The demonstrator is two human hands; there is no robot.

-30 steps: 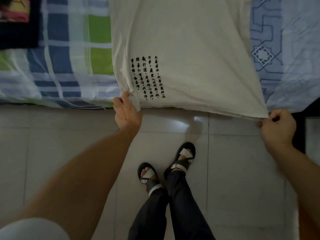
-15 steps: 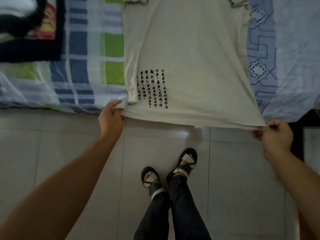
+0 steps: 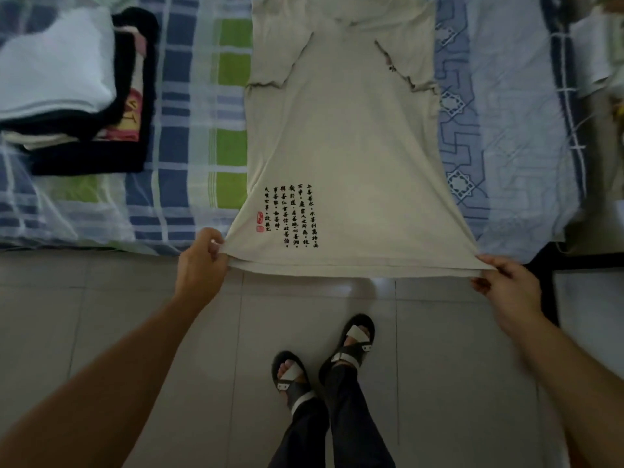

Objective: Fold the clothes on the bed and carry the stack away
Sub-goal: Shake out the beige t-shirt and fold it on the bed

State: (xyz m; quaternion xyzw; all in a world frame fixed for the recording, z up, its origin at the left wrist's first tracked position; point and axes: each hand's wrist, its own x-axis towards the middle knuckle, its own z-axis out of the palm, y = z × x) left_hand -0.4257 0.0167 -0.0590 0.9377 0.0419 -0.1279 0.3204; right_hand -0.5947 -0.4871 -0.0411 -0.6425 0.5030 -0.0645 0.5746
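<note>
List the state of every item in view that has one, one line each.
Cream T-shirt: spread flat on the bed, sleeves folded in, hem pulled taut past the bed edge.
Left hand: grips the hem's left corner.
Right hand: pinches the hem's right corner.
Stack of folded clothes: folded, piled on the bed, left of the shirt.
Sandals: worn, on the floor tiles.

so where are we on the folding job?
Done: a folded stack sits on the bed. In hand: cream T-shirt lies flat with sleeves folded in, left hand and right hand pinching its hem corners. Left: fold it, stack it, carry the stack away.
</note>
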